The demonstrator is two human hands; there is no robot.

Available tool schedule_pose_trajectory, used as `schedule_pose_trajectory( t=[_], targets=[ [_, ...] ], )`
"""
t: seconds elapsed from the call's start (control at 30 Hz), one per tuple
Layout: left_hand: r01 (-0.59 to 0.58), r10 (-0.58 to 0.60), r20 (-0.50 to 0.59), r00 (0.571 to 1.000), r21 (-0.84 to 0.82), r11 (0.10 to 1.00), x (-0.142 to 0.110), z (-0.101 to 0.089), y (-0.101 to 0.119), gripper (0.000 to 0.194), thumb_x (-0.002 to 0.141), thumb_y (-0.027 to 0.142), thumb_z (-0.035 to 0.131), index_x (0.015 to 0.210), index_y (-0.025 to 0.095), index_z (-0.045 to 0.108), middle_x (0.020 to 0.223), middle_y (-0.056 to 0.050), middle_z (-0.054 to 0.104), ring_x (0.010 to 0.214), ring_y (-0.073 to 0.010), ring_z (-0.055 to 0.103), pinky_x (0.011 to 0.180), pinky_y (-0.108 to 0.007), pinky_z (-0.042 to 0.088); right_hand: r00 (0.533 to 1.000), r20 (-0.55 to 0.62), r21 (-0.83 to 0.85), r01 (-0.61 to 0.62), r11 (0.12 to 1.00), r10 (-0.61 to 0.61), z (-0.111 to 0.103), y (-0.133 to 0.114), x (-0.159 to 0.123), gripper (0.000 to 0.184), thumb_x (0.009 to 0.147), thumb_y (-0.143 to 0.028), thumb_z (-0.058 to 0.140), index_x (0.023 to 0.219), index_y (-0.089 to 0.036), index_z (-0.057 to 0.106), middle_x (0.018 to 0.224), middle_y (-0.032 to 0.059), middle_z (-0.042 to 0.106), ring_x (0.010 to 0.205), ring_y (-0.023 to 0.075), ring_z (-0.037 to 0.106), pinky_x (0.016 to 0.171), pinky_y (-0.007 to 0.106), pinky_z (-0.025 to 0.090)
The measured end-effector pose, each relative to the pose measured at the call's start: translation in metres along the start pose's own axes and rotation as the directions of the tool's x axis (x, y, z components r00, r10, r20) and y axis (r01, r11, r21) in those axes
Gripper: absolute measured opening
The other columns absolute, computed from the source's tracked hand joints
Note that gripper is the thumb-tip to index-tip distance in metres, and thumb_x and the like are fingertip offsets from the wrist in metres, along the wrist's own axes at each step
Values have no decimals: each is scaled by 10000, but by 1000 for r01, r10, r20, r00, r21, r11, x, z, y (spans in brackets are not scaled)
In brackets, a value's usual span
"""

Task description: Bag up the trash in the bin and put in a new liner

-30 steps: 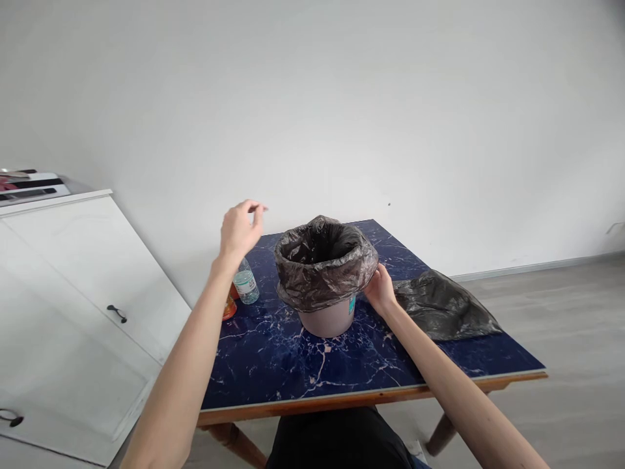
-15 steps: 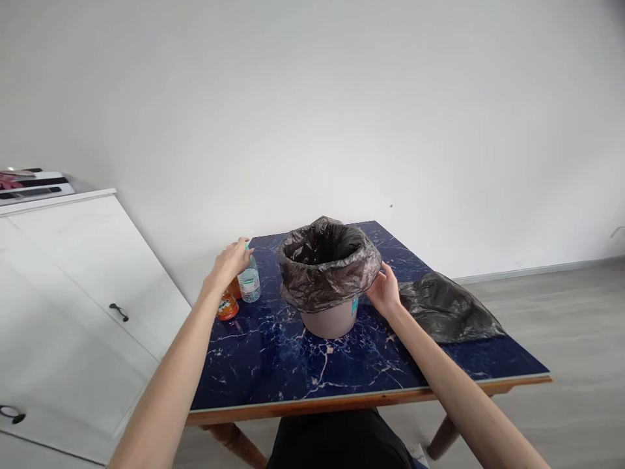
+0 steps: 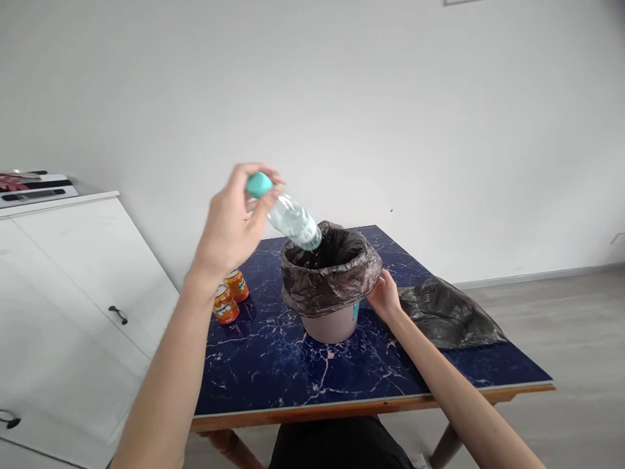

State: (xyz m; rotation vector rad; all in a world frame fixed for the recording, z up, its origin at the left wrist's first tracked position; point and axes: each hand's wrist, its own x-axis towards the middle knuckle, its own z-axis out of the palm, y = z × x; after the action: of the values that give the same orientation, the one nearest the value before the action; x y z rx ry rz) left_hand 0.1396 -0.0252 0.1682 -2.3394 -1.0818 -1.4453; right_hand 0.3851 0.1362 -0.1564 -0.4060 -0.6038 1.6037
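Observation:
My left hand point(image 3: 239, 218) grips a clear plastic bottle point(image 3: 291, 217) near its turquoise cap. The bottle is tilted, its base over the near-left part of the opening of a trash bin point(image 3: 331, 328). A black trash bag point(image 3: 325, 290) lines the bin and is folded down over its rim. My right hand point(image 3: 385, 296) is closed against the bin's right side at the bag's lower edge; its fingertips are partly hidden. Left of the bin stand two orange drink cans, a nearer can point(image 3: 225, 306) and a farther can point(image 3: 237, 285), close to my left forearm.
Another black plastic bag point(image 3: 452, 314) lies flat on the right of the blue marbled table point(image 3: 273, 378). A white cabinet point(image 3: 83, 280) stands at the left, with several items on top. Behind the table is a white wall point(image 3: 439, 130).
My left hand has lifted the bottle off the table and carried it right, tilted, to the bin's opening. Both cans now show. My right hand stays at the bin.

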Motion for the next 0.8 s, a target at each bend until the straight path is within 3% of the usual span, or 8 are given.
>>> schedule_pose_trajectory(
  t=[0.1, 0.3, 0.4, 0.53, 0.6, 0.67, 0.73, 0.8],
  targets=[
    [73, -63, 239, 969, -33, 997, 0, 23, 4, 158, 1070, 315, 646, 1209, 249, 612, 1245, -54, 779, 1156, -214, 766, 1028, -370, 628, 1000, 3, -5, 5, 1000, -5, 1, 0, 0, 200, 875, -469, 752, 872, -270, 743, 761, -2, 785, 644, 202, 720, 618, 330, 614],
    [167, -125, 466, 876, -49, 985, -5, 71, -16, 169, 1061, 362, 621, 1193, 257, 615, 1242, -81, 778, 1055, -236, 778, 901, -386, 625, 1000, 0, -16, 16, 1000, -16, 2, 0, -1, 200, 873, -475, 755, 896, -277, 745, 777, 0, 792, 667, 220, 731, 672, 354, 630],
    [187, -131, 571, 811, -40, 981, -8, 81, -24, 260, 1022, 421, 644, 1223, 257, 660, 1248, -97, 780, 1059, -256, 767, 880, -391, 606, 1000, 1, -19, 17, 1000, -16, 4, 0, -2, 205, 870, -475, 765, 898, -273, 746, 796, 3, 797, 659, 213, 730, 668, 352, 630],
    [143, -118, 692, 713, 22, 990, -10, 79, -25, 330, 1043, 508, 584, 1181, 269, 764, 1194, -77, 807, 1032, -259, 761, 871, -398, 583, 1000, 4, -27, 7, 1000, -7, 6, 0, -3, 214, 868, -477, 776, 896, -268, 743, 805, 9, 802, 671, 216, 741, 682, 362, 633],
    [178, -141, 662, 736, 11, 984, -10, 73, -24, 426, 1096, 551, 475, 1183, 274, 787, 1062, -78, 822, 880, -234, 765, 812, -390, 585, 1000, 0, -31, 2, 1000, -2, 6, 0, -3, 215, 870, -480, 777, 894, -270, 738, 818, 11, 807, 686, 221, 750, 700, 370, 637],
    [231, -197, 540, 818, 5, 973, -9, 65, -25, 510, 1125, 583, 389, 1198, 267, 782, 975, -85, 815, 799, -230, 755, 782, -399, 594, 1000, -5, -34, -1, 999, 1, 6, 0, -3, 216, 868, -484, 777, 887, -273, 732, 824, 11, 810, 696, 222, 755, 709, 372, 640],
    [238, -225, 349, 910, 6, 971, -9, 54, -33, 519, 1136, 572, 366, 1177, 244, 766, 1061, -95, 818, 941, -245, 772, 891, -417, 606, 1000, -9, -36, -6, 999, 5, 6, 0, -4, 214, 863, -480, 781, 881, -274, 729, 832, 9, 813, 705, 219, 755, 711, 368, 643],
    [217, -222, 168, 961, 49, 975, -10, 40, -50, 488, 1144, 526, 361, 1153, 219, 740, 1230, -103, 801, 1169, -250, 741, 1047, -416, 569, 1000, -11, -39, -11, 999, 11, 5, -1, -4, 210, 855, -473, 788, 877, -273, 727, 833, 7, 814, 708, 219, 754, 711, 367, 645]
  ],
)
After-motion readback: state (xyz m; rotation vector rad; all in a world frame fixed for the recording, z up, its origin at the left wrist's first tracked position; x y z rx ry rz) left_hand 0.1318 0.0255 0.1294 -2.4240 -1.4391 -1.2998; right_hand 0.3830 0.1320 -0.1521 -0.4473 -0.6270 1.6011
